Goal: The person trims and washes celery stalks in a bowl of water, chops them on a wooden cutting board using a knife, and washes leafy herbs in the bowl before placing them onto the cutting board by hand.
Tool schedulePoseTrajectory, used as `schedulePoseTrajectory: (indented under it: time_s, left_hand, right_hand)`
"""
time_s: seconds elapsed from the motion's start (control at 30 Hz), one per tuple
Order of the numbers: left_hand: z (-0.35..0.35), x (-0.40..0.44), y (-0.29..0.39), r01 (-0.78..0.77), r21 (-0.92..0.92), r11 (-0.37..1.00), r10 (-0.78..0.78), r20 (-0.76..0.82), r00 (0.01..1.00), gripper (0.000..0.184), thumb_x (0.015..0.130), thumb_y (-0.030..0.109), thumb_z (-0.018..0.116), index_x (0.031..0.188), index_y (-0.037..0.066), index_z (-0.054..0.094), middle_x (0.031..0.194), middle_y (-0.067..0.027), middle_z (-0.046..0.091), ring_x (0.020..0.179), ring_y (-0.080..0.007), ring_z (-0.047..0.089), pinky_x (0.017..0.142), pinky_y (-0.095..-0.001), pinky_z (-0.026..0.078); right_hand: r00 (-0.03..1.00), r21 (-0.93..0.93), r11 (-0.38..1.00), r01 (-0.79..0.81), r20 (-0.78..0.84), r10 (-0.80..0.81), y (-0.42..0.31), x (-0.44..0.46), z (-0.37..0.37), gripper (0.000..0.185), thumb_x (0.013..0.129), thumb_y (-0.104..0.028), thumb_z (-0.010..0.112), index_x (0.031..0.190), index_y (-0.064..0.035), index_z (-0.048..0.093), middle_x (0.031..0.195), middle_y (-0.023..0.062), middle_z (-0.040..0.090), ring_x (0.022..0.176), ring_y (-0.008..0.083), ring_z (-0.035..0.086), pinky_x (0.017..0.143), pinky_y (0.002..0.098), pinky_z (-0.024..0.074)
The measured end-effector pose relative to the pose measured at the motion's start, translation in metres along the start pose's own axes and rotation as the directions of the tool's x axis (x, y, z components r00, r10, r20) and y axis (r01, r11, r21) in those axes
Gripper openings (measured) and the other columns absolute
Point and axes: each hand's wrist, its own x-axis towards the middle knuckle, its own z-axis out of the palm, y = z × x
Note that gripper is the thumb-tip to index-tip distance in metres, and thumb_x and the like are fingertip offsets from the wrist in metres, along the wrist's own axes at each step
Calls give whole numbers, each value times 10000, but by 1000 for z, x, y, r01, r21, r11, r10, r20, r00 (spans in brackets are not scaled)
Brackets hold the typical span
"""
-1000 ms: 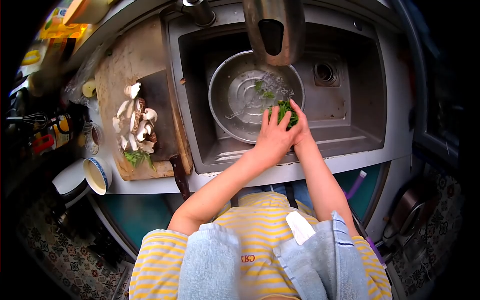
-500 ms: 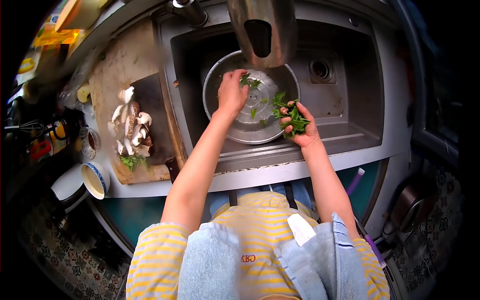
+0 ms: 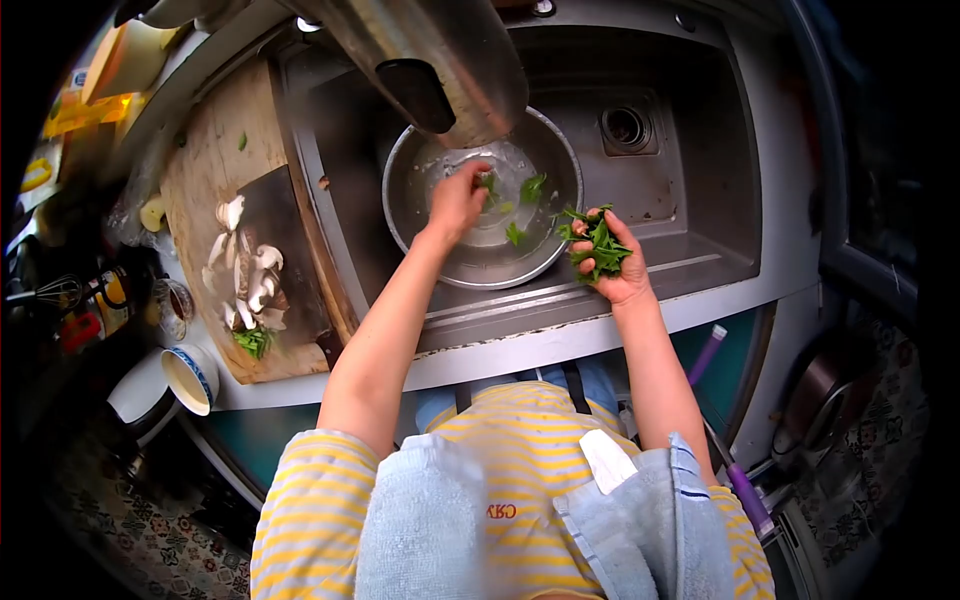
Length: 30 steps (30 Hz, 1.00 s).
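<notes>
A round metal basin (image 3: 394,211) with water and several loose green leaves (image 3: 532,187) stands in the sink. Inside its rim, my left hand (image 3: 459,207) has its fingers bent together around a small green leaf (image 3: 489,184). My right hand (image 3: 622,265) is closed on a bunch of leafy greens (image 3: 600,246), just beyond the basin's right edge. Over the basin hangs a wide metal tap spout (image 3: 455,75), close to the camera and covering part of the far rim.
Left of the sink, a wooden cutting board (image 3: 215,140) carries sliced mushrooms (image 3: 243,270), some chopped greens (image 3: 254,343) and a dark broad blade (image 3: 275,215). A bowl (image 3: 190,380) stands at the counter's front left. The sink drain (image 3: 625,126) lies at the right.
The tap spout has swung left across the basin. The basin now sits slightly further left, and the loose leaves have shifted in it. My right hand still holds the greens.
</notes>
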Motion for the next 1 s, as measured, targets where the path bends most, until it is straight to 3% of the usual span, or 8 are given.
schedulePoseTrajectory:
  time_s: [0.2,0.33,0.43,0.6,0.7,0.8,0.9,1.0]
  left_hand:
    - [62,5,-27,-318,436,842,185,321,929,319,751,233,593,1028,76,588,1053,-139,524,971,-321,500,836,-381,415]
    - [69,-13,-1,-125,166,978,88,214,973,426,697,317,644,1006,37,560,910,-170,588,902,-358,547,778,-402,435]
    - [83,-18,-5,-51,69,996,23,361,932,407,697,310,648,983,33,560,865,-169,609,862,-375,556,773,-406,440]
    - [55,-15,-1,285,-98,953,-126,731,671,113,701,-5,576,813,0,575,702,-49,574,561,-95,550,501,-247,450]
    - [18,-30,25,296,-324,898,-128,452,883,117,710,15,588,824,-3,571,685,-50,577,565,-104,558,527,-258,459]
    - [-25,-59,102,-23,-215,976,29,26,999,126,723,17,601,846,19,574,792,-86,586,695,-145,586,592,-256,469]
    - [-23,-77,132,-545,-9,838,518,-301,801,211,690,-15,607,888,48,572,920,-106,566,806,-245,577,665,-295,478]
    - [-2,-82,129,-631,188,753,657,-156,738,321,657,50,598,974,45,542,984,-113,544,949,-292,521,858,-412,397]
  right_hand:
    - [996,-53,998,17,-91,-22,1,0,3,167,837,-260,551,928,-121,535,901,71,508,713,159,509,489,236,456]
    - [991,-61,998,32,-125,-40,2,-1,1,176,835,-261,554,930,-114,539,901,73,507,715,160,510,493,234,458]
    - [991,-42,998,39,-128,-44,1,4,-3,192,826,-259,565,933,-101,551,872,79,553,719,181,544,503,259,470]
    - [976,-54,995,82,-197,-91,0,7,1,201,823,-255,568,927,-83,562,840,86,583,707,203,573,507,285,482]
    - [971,-101,991,84,-216,-104,2,11,11,206,824,-255,567,927,-76,562,837,91,591,707,210,581,511,299,488]
    - [976,-124,991,46,-207,-71,7,22,12,206,824,-244,566,934,-70,566,847,91,605,731,211,594,572,328,504]
    - [969,-24,999,26,-246,-31,23,36,26,200,827,-242,562,917,-64,574,849,78,610,756,207,596,655,333,503]
    - [996,51,998,-46,-73,50,27,47,15,217,834,-271,543,888,-65,586,860,72,612,817,203,590,732,333,485]
